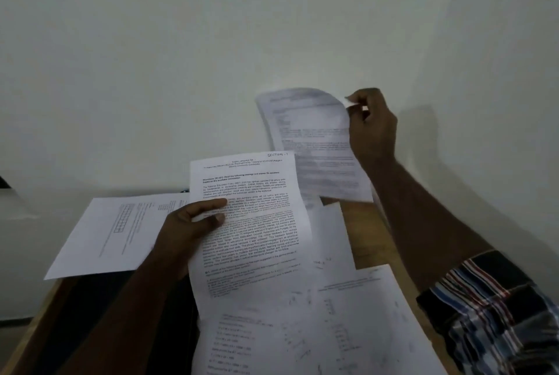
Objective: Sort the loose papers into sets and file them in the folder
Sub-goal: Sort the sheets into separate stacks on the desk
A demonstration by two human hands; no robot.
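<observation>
My left hand point(193, 223) grips a printed sheet point(257, 223) marked "Section - 1" by its left edge, holding it upright over the desk. My right hand point(370, 126) is raised higher and pinches the top right corner of a second printed sheet point(314, 144), which hangs curved and blurred in front of the wall. Another sheet point(115, 235) with a grid lies flat at the left, partly on a dark folder point(99, 314). Several loose papers point(348, 323) cover the desk at the lower right.
The wooden desk point(360, 217) shows between the papers and stands against a plain white wall point(211, 41). My checked sleeve point(499, 308) is at the lower right. The desk's left edge runs down at the lower left.
</observation>
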